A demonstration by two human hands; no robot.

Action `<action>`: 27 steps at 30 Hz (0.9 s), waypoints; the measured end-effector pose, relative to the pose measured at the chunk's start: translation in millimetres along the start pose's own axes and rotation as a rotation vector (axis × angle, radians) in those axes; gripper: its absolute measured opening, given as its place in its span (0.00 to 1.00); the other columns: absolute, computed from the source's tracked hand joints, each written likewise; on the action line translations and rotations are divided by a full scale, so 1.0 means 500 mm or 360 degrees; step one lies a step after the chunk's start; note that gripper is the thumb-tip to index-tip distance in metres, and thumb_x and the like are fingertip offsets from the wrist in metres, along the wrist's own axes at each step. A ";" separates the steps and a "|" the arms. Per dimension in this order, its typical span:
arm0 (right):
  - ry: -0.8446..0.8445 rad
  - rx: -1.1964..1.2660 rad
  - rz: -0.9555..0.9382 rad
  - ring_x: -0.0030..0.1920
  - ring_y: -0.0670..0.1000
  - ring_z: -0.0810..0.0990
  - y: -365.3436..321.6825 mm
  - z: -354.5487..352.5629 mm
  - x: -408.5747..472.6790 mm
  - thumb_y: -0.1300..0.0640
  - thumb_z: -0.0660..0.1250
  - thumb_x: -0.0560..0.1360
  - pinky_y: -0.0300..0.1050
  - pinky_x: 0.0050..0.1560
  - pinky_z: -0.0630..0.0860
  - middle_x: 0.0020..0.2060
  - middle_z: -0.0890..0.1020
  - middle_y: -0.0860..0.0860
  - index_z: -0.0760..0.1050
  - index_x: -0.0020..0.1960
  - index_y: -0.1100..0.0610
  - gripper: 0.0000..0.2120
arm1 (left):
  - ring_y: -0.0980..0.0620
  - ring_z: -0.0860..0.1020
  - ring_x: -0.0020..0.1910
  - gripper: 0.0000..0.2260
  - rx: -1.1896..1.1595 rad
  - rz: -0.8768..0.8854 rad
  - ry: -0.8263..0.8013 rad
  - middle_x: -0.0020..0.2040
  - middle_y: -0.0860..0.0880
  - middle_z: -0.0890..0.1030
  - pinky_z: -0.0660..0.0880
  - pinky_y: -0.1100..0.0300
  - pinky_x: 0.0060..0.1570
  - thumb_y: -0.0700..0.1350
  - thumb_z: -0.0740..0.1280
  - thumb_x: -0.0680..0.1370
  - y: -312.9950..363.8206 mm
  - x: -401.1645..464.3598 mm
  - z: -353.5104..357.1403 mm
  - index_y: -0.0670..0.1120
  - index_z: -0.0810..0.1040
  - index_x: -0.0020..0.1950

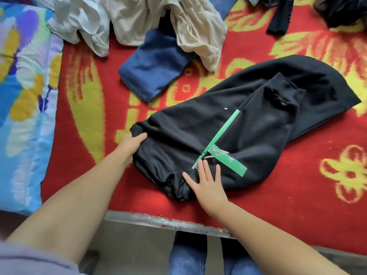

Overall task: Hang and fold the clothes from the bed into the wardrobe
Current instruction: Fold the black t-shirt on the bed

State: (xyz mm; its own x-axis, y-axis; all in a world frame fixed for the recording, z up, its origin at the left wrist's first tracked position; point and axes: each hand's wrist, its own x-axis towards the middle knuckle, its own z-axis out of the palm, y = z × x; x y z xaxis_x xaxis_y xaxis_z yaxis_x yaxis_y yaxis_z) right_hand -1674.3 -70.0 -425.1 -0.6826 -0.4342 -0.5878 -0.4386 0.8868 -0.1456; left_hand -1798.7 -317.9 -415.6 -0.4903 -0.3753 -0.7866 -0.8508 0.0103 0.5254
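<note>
Crowding behind the black hoodie (238,124), left hand (129,145) gripping, right hand (206,181) flat: blue garment (155,70), beige clothes (139,18).

Your left hand (131,144) is out ahead of you on a nearly straight arm, forearm bare, fingers curled and pinching a fold of the black garment (234,124), thumb on top. Your right hand (206,180) lies flat, palm down, fingers straight and slightly spread, pressing the same garment nearer you. Right forearm bare too, angled in from lower right. Both wrists roughly straight. A pale purple sleeve shows at your left upper arm, bottom-left corner.
</note>
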 end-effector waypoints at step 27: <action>0.0536 0.2217 0.2281 0.65 0.61 0.64 0.138 -0.038 -0.023 0.55 0.62 0.76 0.52 0.63 0.66 0.67 0.66 0.56 0.73 0.60 0.64 0.17 | 0.43 0.74 0.62 0.22 0.1220 0.0779 -0.0288 0.63 0.43 0.76 0.72 0.48 0.61 0.51 0.68 0.77 0.194 -0.006 0.282 0.41 0.71 0.66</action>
State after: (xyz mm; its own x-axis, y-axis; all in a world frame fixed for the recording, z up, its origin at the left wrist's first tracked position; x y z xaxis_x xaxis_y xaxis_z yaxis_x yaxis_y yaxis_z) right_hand -1708.0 -6.9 -413.4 -0.1928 0.6919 -0.6958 0.9563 -0.0264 -0.2912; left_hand -1906.5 -185.3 -407.9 -0.7949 -0.0177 -0.6064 -0.4023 0.7636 0.5050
